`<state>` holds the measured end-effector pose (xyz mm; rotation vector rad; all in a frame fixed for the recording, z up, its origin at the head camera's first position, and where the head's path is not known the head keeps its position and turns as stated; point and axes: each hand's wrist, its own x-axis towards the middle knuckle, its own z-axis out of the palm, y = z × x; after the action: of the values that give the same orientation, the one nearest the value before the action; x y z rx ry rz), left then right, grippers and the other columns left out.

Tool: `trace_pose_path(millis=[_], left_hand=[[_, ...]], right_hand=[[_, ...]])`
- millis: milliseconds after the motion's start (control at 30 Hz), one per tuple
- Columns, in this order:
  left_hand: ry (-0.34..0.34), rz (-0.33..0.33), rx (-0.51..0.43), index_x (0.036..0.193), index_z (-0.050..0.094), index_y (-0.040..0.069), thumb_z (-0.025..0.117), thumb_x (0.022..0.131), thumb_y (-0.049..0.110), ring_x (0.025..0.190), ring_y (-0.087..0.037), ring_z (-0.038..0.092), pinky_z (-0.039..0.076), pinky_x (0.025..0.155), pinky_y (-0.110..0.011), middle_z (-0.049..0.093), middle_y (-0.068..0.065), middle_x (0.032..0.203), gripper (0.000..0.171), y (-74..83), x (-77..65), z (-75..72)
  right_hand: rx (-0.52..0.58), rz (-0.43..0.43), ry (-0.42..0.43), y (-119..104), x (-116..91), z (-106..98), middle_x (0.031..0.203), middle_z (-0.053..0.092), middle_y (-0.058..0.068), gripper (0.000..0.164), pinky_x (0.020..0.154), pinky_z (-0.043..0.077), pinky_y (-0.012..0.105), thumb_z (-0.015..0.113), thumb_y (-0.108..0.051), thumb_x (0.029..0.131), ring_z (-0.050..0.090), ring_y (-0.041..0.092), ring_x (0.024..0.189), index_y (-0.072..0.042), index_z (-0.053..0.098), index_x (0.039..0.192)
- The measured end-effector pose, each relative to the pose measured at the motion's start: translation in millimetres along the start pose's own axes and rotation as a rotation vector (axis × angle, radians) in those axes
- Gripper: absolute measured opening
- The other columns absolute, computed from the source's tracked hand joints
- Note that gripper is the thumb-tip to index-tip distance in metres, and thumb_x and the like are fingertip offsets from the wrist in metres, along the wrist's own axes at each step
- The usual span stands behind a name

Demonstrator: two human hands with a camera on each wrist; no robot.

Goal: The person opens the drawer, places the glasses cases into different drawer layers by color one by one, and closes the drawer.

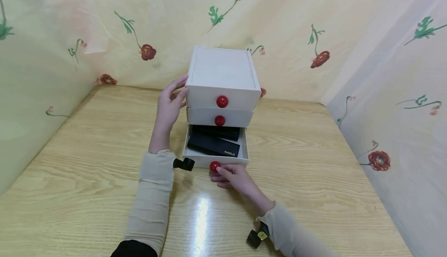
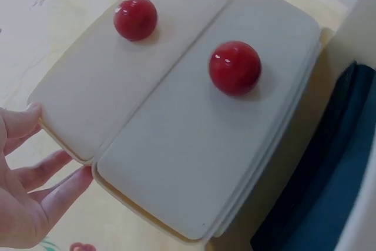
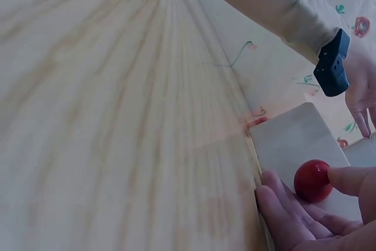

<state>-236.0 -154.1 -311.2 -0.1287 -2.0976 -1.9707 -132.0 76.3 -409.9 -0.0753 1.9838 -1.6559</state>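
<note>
A small white chest of drawers (image 1: 223, 68) with red round knobs stands at the back of the table. Its bottom drawer (image 1: 247, 148) is pulled out, while the two drawers above sit closed. Inside the open drawer lie a black case (image 1: 213, 144) with light lettering and another dark case (image 1: 227, 133) behind it. My right hand (image 1: 235, 177) pinches the bottom drawer's red knob (image 3: 314, 181) between thumb and fingers. At the chest's left side, my left hand (image 1: 170, 104) rests its fingers against the upper part, fairly straight in the left wrist view.
The chest stands on a wood-grain table (image 1: 314, 179), close to a flower-patterned cloth backdrop (image 1: 279, 20). Similar cloth hangs at both sides. Each wrist wears a black camera mount (image 1: 184, 164). Light glares off the table in front of the drawer.
</note>
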Motion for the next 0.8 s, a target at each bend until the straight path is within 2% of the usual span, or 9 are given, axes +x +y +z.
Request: trace_pose_path(millis=[267, 600, 800], left_hand=[[0.021, -0.010, -0.005, 0.138, 0.054, 0.015, 0.053, 0.100, 0.018, 0.106, -0.018, 0.057, 0.052, 0.091, -0.047, 0.053, -0.012, 0.137, 0.039, 0.5, -1.3, 0.1], [0.021, -0.006, -0.009, 0.138, 0.055, 0.015, 0.053, 0.099, 0.017, 0.098, -0.013, 0.058, 0.054, 0.086, -0.040, 0.055, -0.012, 0.135, 0.038, 4.1, -0.6, 6.2], [0.030, -0.008, -0.013, 0.137, 0.056, 0.016, 0.053, 0.100, 0.017, 0.098, -0.014, 0.057, 0.052, 0.079, -0.030, 0.056, -0.011, 0.133, 0.037, 3.1, -2.0, 7.3]], right_hand=[[0.050, 0.010, 0.032, -0.4, 0.8, 5.6, 0.119, 0.066, 0.026, 0.038, 0.086, 0.058, 0.034, 0.051, -0.018, 0.101, 0.069, 0.027, 0.105, 0.009, 0.055, 0.128], [0.230, 0.066, 0.064, -1.8, -1.3, 5.5, 0.117, 0.067, 0.026, 0.039, 0.085, 0.058, 0.031, 0.053, -0.018, 0.100, 0.071, 0.019, 0.100, 0.009, 0.055, 0.128], [0.272, 0.071, 0.083, -2.3, -1.4, 8.2, 0.120, 0.066, 0.025, 0.039, 0.087, 0.057, 0.032, 0.053, -0.018, 0.100, 0.071, 0.019, 0.101, 0.008, 0.055, 0.128]])
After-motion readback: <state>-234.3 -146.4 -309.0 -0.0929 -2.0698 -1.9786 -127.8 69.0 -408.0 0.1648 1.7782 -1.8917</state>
